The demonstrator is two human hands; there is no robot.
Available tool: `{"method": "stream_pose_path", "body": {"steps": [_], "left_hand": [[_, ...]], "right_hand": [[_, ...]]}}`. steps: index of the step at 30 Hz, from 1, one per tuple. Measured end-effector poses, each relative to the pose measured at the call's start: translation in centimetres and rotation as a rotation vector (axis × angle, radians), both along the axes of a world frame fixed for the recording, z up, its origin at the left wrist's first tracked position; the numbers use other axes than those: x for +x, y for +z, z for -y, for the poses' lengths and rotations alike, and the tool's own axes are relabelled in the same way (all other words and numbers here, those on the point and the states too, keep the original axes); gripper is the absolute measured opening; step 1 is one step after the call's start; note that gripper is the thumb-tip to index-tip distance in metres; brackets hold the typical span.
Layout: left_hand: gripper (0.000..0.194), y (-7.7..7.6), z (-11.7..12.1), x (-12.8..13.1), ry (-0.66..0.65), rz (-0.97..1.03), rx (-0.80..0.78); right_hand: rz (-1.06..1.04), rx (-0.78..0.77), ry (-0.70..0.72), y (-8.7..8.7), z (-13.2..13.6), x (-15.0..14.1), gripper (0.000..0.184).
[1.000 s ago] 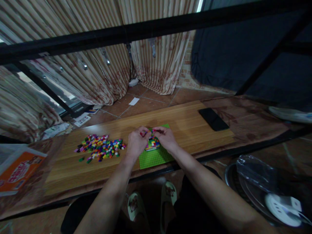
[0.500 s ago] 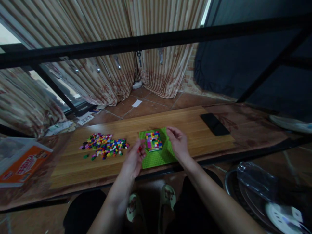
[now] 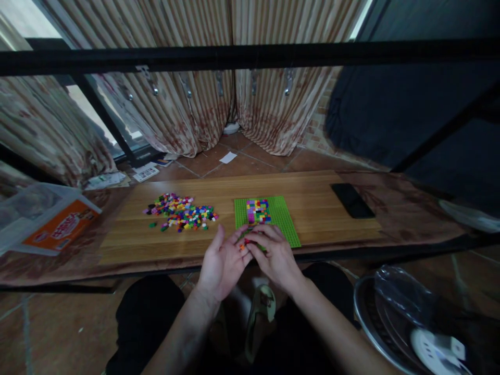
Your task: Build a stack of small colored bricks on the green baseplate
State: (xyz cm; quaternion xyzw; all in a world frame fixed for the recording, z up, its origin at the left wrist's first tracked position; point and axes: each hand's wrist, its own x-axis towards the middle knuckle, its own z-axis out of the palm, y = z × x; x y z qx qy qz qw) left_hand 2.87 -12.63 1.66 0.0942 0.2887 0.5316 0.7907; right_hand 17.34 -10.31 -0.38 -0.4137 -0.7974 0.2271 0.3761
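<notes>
My left hand (image 3: 224, 263) is turned palm up with its fingers stretched out. A small orange toy brick (image 3: 242, 247) lies on those fingers. Bent over them, my right hand (image 3: 275, 255) pinches a small red toy brick (image 3: 247, 241) at its fingertips. Just beyond both hands is a green studded baseplate (image 3: 287, 219), whose near left part they cover. On it stands a block of multicoloured bricks (image 3: 258, 211), roughly square. Left of the plate, a loose pile of small coloured bricks (image 3: 183, 212) is spread over the wooden board (image 3: 304, 187).
A black phone (image 3: 352, 200) lies on the board's right side. At far left stands a clear plastic box (image 3: 47, 219) with an orange label. A black metal bar (image 3: 250, 57) crosses beyond the board. A round stool-like object (image 3: 367, 312) holding clear plastic is at lower right.
My hands have come together in front of the plate. The left palm has opened upward, showing the bricks, and my right hand has moved left to its fingers. The camera view has shifted.
</notes>
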Motion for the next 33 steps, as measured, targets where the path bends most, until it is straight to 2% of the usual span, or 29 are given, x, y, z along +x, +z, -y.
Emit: {"method": "stream_pose_path", "body": {"steps": [5,8,13,20,25,29,33], "left_hand": [[0.050,-0.2,0.5,-0.2,0.000,0.012,-0.007],[0.039,-0.9,0.7,0.0,-0.011,-0.054,-0.036],[0.020,-1.7,1.1,0.4,-0.012,-0.290,-0.103],[0.019,-0.9,0.2,1.2,0.020,-0.278,-0.130],[0.027,-0.4,-1.0,1.8,0.085,-0.344,-0.085],[0.030,-0.4,-2.0,2.5,0.104,-0.546,0.026],[0.024,-0.7,-4.2,2.3,0.162,-1.042,0.265]], "right_hand": [[0.052,0.029,-0.003,-0.5,0.0,-0.3,0.016],[0.020,0.007,-0.026,-0.6,0.2,-0.4,0.014],[-0.185,-0.060,-0.123,-0.9,0.4,-0.2,0.014],[-0.506,-0.192,-0.158,-1.6,0.3,-0.7,0.011],[-0.632,-0.245,-0.182,-1.6,-0.2,-1.1,0.008],[-0.665,-0.258,-0.205,-1.5,-1.1,-0.9,0.008],[-0.689,-0.250,-0.231,-1.5,-2.0,0.0,0.008]]}}
